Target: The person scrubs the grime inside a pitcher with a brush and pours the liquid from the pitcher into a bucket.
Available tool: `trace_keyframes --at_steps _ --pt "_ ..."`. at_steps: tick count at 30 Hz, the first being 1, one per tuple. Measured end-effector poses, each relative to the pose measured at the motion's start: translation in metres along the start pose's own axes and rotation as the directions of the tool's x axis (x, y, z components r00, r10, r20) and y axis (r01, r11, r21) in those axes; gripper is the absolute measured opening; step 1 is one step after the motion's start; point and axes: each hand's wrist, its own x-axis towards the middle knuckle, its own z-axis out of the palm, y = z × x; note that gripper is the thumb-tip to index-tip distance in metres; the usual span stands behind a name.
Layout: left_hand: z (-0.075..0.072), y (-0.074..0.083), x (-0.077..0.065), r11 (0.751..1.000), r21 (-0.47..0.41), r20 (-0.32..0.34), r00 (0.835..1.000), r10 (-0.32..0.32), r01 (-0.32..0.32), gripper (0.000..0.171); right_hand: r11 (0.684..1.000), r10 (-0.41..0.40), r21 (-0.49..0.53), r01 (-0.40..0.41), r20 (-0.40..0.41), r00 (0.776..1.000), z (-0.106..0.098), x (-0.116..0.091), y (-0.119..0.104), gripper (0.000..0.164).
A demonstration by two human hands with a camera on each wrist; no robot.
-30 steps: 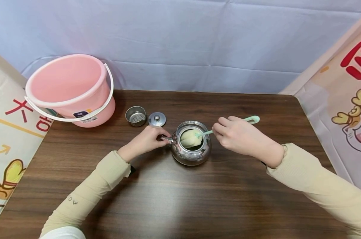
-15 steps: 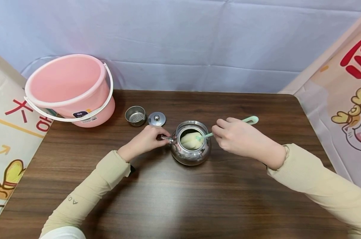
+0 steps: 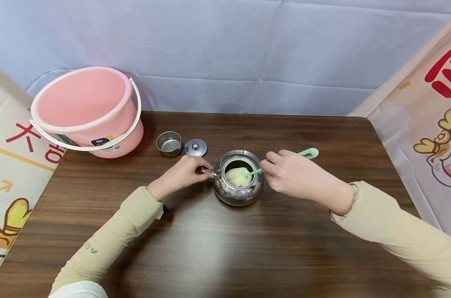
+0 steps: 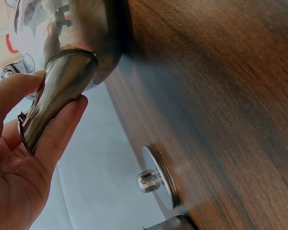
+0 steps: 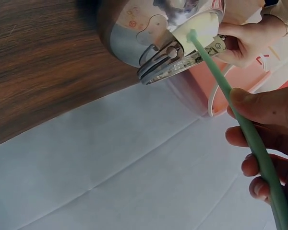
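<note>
A shiny steel teapot (image 3: 235, 195) stands upright on the table with its top uncovered. My left hand (image 3: 183, 172) pinches its short spout (image 4: 60, 91) from the left side, thumb on one side and fingers on the other. From the right, my right hand (image 3: 294, 174) holds a bottle brush by its slim green handle (image 5: 253, 136). The brush's pale yellow sponge head (image 3: 235, 177) sits inside the pot's round opening. The lower part of the sponge is hidden by the pot wall.
Left of the pot lie a steel lid (image 3: 196, 147) with a round knob and a perforated strainer cup (image 3: 169, 144). A big pink bucket (image 3: 136, 134) with a white handle stands at the table's back left. Pale cloth (image 3: 247, 54) hangs behind the brown table (image 3: 218, 248).
My right hand has shifted slightly left and down with the brush, and the sponge sits lower in the pot. The left hand keeps its hold on the spout; the pot stays put.
</note>
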Motion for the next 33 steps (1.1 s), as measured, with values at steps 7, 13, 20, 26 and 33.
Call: trace_keyframes --at_steps 7,13,20,26,33 --pt "0.0 0.0 0.0 1.0 0.0 0.001 1.0 0.0 0.0 0.013 1.0 0.005 0.008 -0.005 0.006 1.0 0.003 0.004 -0.001 0.051" --pt "0.0 0.0 0.0 1.0 -0.003 0.004 1.0 -0.004 0.004 0.013 1.0 0.017 0.015 -0.017 0.004 1.0 0.007 0.005 0.0 0.047" --pt "0.0 0.0 -0.001 1.0 -0.006 0.0 1.0 -0.004 0.004 0.014 0.998 0.048 0.052 -0.048 -0.014 0.999 0.013 0.002 0.003 0.041" --pt "0.002 -0.001 -0.001 1.0 -0.015 -0.004 1.0 -0.012 0.012 0.014 0.995 0.081 0.062 -0.08 -0.017 0.997 0.016 -0.002 0.007 0.034" --pt "0.003 -0.002 -0.002 1.0 -0.011 -0.013 1.0 -0.023 0.023 0.015 0.992 0.104 0.068 -0.102 -0.02 0.994 0.016 -0.006 0.01 0.023"
